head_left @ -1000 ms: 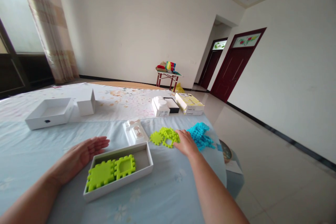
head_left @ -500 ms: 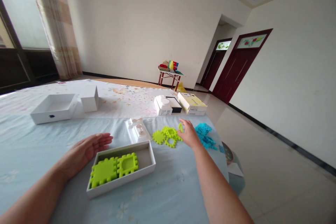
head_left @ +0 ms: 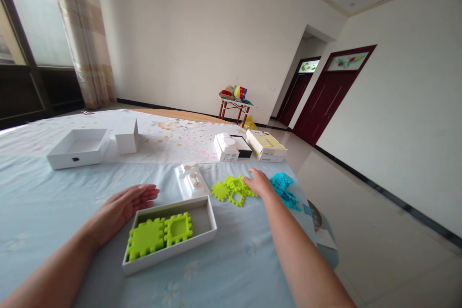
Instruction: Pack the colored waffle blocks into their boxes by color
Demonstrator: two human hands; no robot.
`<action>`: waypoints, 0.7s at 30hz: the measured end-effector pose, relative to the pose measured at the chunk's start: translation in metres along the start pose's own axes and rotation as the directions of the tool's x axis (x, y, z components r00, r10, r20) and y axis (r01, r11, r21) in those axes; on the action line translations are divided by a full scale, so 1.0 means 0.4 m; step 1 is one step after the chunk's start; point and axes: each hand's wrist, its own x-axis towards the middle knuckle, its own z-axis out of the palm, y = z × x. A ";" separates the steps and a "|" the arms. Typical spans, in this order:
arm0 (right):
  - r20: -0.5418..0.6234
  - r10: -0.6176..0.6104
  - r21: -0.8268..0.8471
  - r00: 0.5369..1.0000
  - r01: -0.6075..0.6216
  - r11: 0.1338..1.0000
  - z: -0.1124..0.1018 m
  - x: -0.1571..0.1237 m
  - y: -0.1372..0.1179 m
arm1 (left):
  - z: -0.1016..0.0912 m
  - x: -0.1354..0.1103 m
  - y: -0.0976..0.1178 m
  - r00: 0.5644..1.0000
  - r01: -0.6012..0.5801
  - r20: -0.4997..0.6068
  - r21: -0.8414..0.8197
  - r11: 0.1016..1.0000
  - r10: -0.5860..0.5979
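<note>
A shallow white box (head_left: 211,229) lies in front of me on the light blue cloth, with two lime-green foam puzzle squares (head_left: 159,235) side by side in it. My left hand (head_left: 126,204) rests flat and open on the cloth, just left of the box's far corner. My right hand (head_left: 258,183) lies low over the right edge of a loose pile of green foam pieces (head_left: 231,190), fingers stretched out and touching them. A heap of blue foam pieces (head_left: 285,190) sits just right of that hand. A white plastic insert (head_left: 191,180) lies behind the box.
Farther back stand an open white box (head_left: 77,147), a small white box (head_left: 127,137), a white and black box (head_left: 229,147) and a yellow box (head_left: 267,144). The table edge drops off at the right above a tiled floor. A small red table (head_left: 234,103) stands by the far wall.
My right hand lifted from the green pile with a piece pinched, then came back down onto the pile's right side. My left hand stayed flat. The view shifted slightly.
</note>
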 end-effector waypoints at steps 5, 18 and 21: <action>0.072 0.027 -0.015 0.997 -0.026 1.000 0.018 0.022 -0.015 | 0.014 -0.009 0.007 1.000 -0.003 -0.007 0.000 1.000 0.003; 0.021 -0.025 0.011 0.999 0.024 1.000 0.022 -0.042 -0.068 | 0.003 -0.003 -0.003 1.000 -0.022 0.001 -0.021 1.000 0.022; 0.030 0.008 -0.037 1.000 -0.006 0.999 0.030 -0.050 -0.079 | 0.008 -0.005 -0.001 1.000 -0.026 0.001 -0.022 0.999 0.026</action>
